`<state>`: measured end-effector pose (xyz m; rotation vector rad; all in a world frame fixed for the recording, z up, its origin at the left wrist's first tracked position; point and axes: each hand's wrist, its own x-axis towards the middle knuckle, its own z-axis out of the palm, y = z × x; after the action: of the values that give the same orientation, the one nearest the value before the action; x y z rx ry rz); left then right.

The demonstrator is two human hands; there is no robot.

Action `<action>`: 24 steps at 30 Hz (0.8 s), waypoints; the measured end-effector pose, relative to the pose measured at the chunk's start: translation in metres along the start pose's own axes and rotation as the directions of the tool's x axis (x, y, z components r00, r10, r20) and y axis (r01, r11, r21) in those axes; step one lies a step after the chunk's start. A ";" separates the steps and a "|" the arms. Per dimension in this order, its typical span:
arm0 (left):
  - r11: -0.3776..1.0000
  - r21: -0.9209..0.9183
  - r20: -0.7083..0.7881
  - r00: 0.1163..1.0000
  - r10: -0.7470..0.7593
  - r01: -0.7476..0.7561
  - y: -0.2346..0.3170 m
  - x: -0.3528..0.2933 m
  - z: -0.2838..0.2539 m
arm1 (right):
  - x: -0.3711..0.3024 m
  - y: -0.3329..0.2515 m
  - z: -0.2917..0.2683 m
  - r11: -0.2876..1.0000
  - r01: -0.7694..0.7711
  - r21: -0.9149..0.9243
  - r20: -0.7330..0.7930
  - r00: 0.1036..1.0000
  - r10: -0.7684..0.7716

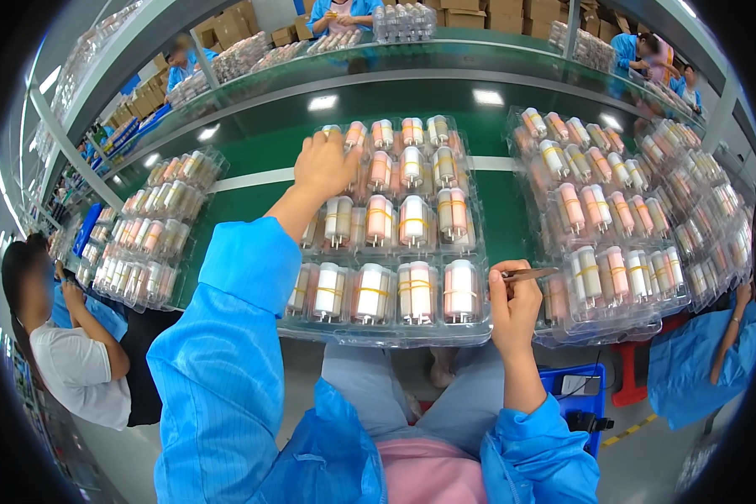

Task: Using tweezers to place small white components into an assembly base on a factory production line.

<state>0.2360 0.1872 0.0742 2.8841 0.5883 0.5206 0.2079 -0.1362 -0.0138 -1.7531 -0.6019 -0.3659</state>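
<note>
In front of me a clear plastic tray (395,336) holds rows of small cylinders in white, pink and grey, bound into bundles (413,220) by yellow rubber bands, with metal pins at their lower ends. My left hand (326,164) reaches over the tray's far left corner. Its fingers bend down around a spot among the bundles, and their tips are hidden. At the tray's near right corner, my right hand (514,309) is closed on a pair of metal tweezers (529,274), the tip pointing right.
More filled trays stand right (622,315) and left (139,294) on the green conveyor belt (252,202). A blue bin (575,382) stands below, right of my legs. One person (80,353) sits at left, another in a blue garment (706,361) at right. Others work across the line.
</note>
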 end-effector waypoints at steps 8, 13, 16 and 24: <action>0.965 -0.015 -0.181 0.950 0.254 -0.261 0.023 -0.011 0.033 | -0.001 0.000 0.003 1.000 -0.020 0.024 0.004 1.000 0.020; 0.742 -0.591 -0.159 0.948 0.277 -0.316 0.039 -0.019 -0.004 | -0.002 0.000 0.000 0.999 0.037 -0.005 0.004 0.999 -0.037; 0.535 -0.812 -0.171 0.971 0.166 -0.234 0.042 -0.048 -0.041 | -0.001 0.000 0.003 0.999 0.045 0.012 -0.070 0.997 -0.044; -0.188 -0.968 0.146 0.984 0.104 0.164 0.035 -0.202 -0.076 | -0.011 0.003 0.003 0.944 0.181 0.275 -0.180 0.974 -0.134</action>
<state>0.0466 0.0794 0.0907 1.1947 0.0130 0.3748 0.2008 -0.1362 -0.0227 -1.3836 -0.6483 -0.4985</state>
